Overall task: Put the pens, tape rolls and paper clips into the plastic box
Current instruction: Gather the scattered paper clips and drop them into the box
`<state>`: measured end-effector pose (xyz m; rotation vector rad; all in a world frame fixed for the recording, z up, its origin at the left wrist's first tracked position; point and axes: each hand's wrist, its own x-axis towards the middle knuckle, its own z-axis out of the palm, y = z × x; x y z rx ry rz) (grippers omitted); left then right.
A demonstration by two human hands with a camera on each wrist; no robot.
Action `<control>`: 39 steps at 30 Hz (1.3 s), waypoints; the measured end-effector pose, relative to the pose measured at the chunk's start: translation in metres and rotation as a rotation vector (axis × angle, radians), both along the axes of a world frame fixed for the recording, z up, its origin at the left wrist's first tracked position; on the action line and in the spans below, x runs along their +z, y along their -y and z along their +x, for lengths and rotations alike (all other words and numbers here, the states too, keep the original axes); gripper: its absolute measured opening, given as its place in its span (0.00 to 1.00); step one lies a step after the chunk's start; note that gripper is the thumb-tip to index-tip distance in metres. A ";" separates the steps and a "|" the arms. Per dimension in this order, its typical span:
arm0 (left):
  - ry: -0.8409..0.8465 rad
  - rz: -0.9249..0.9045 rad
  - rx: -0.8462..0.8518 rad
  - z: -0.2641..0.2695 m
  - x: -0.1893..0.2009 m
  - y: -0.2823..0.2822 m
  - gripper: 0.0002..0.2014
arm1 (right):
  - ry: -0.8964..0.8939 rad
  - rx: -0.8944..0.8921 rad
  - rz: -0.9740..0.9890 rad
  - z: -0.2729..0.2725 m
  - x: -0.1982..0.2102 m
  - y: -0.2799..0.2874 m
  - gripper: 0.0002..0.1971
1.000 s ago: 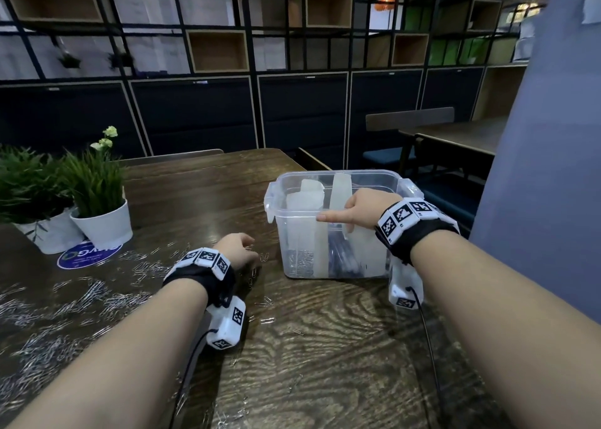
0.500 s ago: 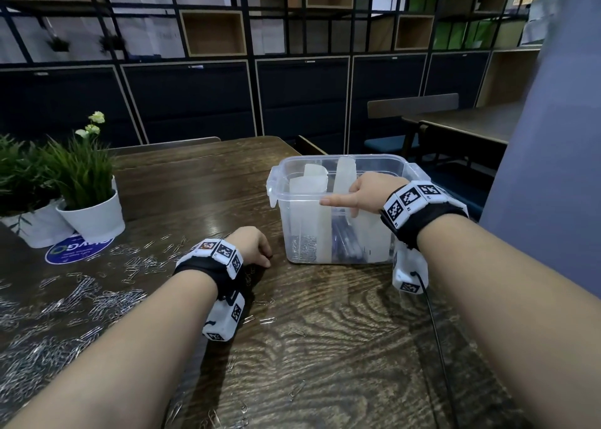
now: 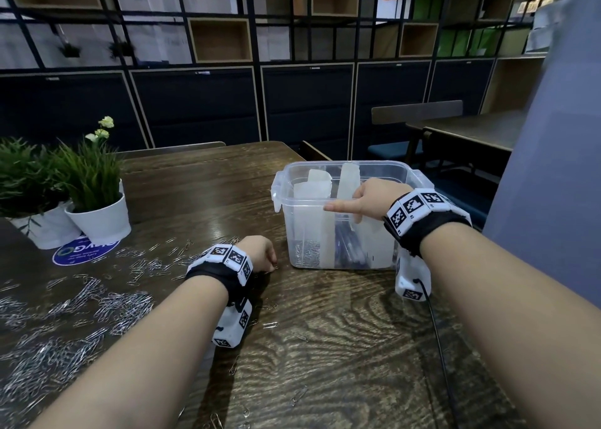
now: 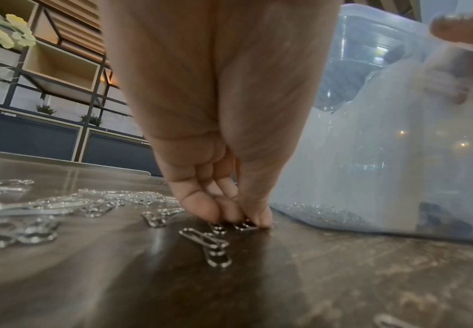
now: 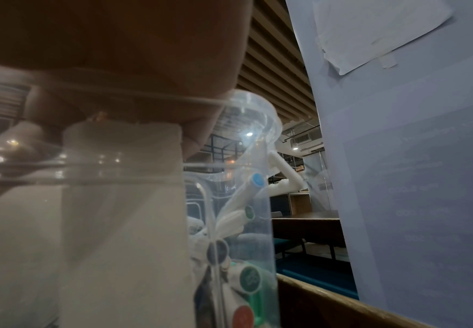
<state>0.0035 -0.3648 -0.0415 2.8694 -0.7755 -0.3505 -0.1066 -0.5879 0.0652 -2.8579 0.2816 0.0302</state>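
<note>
Left hand fingertips pinching paper clips on table, box just right of it. Right hand grips box's near rim, index finger straight. Pens, some clips already inside; many clips left of hand remain. Tape rolls not visible.

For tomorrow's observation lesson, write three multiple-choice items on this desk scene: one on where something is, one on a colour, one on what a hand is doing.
1. Where do most loose paper clips lie?
A. left of the plastic box
B. on the chair
C. on the shelf

2. What colour are the plant pots?
A. red
B. white
C. black

3. What is the left hand doing?
A. lying flat, palm up
B. pinching clips on the table
C. holding a pen

Answers: 1 A, the clips are strewn across the wood left of the box. 2 B, both pots look white. 3 B, the fingertips meet over clips in the left wrist view.
</note>
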 end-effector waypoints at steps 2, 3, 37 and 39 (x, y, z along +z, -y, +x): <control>0.007 0.025 -0.019 -0.001 -0.001 0.000 0.09 | 0.002 0.001 -0.003 0.000 0.000 0.000 0.37; 0.004 0.037 -0.022 -0.002 -0.001 0.000 0.09 | 0.003 0.000 -0.002 0.000 0.000 0.000 0.37; 0.398 -0.703 0.233 0.026 0.054 -0.017 0.16 | 0.000 0.021 0.019 0.002 -0.001 0.002 0.36; 0.322 -0.545 0.337 0.034 0.036 -0.039 0.18 | 0.010 0.013 0.015 0.001 -0.001 0.002 0.38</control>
